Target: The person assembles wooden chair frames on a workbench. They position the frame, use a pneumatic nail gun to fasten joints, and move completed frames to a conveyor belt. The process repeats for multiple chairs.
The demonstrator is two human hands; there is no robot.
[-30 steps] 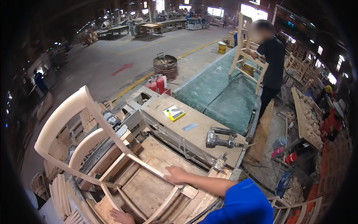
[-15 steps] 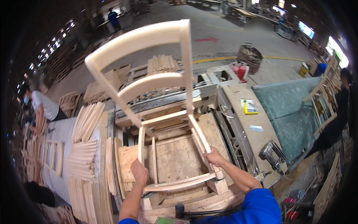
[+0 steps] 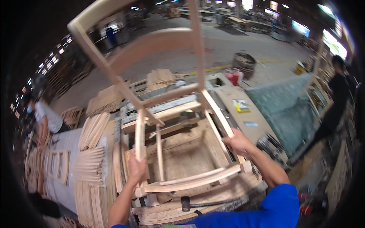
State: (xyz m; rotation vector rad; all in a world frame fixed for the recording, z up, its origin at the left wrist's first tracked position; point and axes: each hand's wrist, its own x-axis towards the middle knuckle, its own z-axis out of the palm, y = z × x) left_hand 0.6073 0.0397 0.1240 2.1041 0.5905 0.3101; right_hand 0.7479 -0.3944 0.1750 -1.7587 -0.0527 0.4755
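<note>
A pale wooden chair frame (image 3: 195, 179), with a curved back and no seat panel, is held up and tilted in front of me. My left hand (image 3: 137, 167) grips its left side rail near the front corner. On the opposite side, my right hand (image 3: 239, 142) is closed around the right side rail. Beneath the frame lies a wooden workbench (image 3: 186, 152) with blocks and rails. A black mallet (image 3: 185, 204) rests at the bench's near edge, close to my body.
Stacks of wooden slats (image 3: 89, 165) lie to the left, where a person in a light shirt (image 3: 49, 117) stands. At the right are a nail gun (image 3: 272, 145), a yellow packet (image 3: 241, 106), a green-topped table (image 3: 283, 110) and a person in dark clothes (image 3: 338, 95). A metal drum (image 3: 243, 65) stands beyond.
The chair frame has risen off the bench toward me, and its top rail now passes out of the upper edge. Both hands have stayed on the side rails and moved with it.
</note>
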